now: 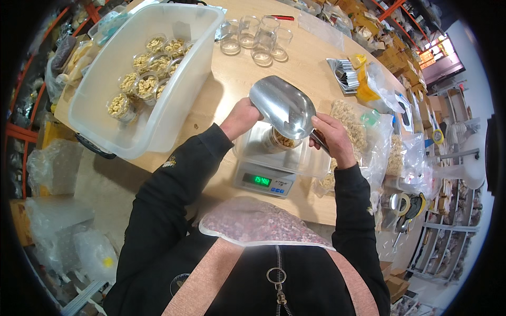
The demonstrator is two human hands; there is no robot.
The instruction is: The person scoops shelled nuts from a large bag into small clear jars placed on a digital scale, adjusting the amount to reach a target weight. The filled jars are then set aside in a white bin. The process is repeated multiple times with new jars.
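Note:
A metal scoop [282,104] is held over a clear jar [276,144] partly filled with pale, nut-like pieces. My right hand [332,136] grips the scoop's dark handle. At the scoop's far left edge, my left hand [244,117] is closed with the fingertips hidden; whether it grips the rim or only touches it I cannot tell. The jar stands in a clear plastic tray [314,160] on a digital scale [265,183] with a lit green display. Right of the tray lies an open clear bag [348,124] of similar pieces.
A translucent tub [197,91] at the left holds several filled jars [146,87]. Several empty clear jars [263,43] stand at the table's back, near a red pen-like object [282,17]. A stack of silvery packets [343,75] and a second filled bag [395,156] lie at the right.

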